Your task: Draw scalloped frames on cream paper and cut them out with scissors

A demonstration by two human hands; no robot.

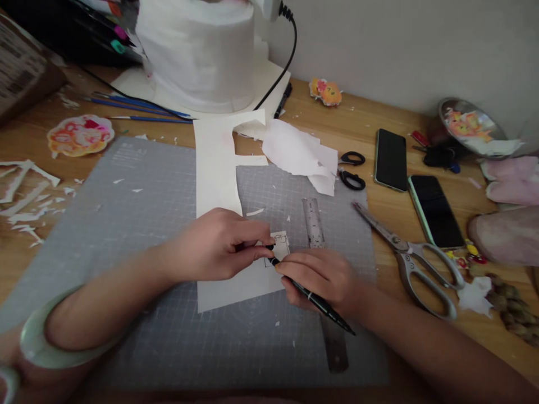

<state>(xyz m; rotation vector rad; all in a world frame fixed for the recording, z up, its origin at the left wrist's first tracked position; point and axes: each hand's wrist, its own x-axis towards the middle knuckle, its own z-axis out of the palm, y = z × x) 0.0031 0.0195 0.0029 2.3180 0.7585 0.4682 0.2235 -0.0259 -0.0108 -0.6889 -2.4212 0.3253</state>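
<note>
My right hand [318,278] is closed around a black pen [324,307], whose tip end points up and left. Just left of it, my left hand [227,244] pinches a small black piece that looks like the pen cap [269,247], close to the pen's tip end. Both hands are over a white paper sheet [236,292], which has a small drawing [279,240] in black lines, partly covered by the fingers. A clear ruler [314,221] and a metal ruler [336,348] show above and below my right hand; whether they are one piece is hidden.
A grey cutting mat [126,224] lies under the paper. To the right are metal scissors [404,249], black-handled scissors [352,168], two phones [391,160] and a metal bowl [471,126]. Paintbrushes [138,106], a white roll [197,56] and paper scraps [29,207] surround the mat.
</note>
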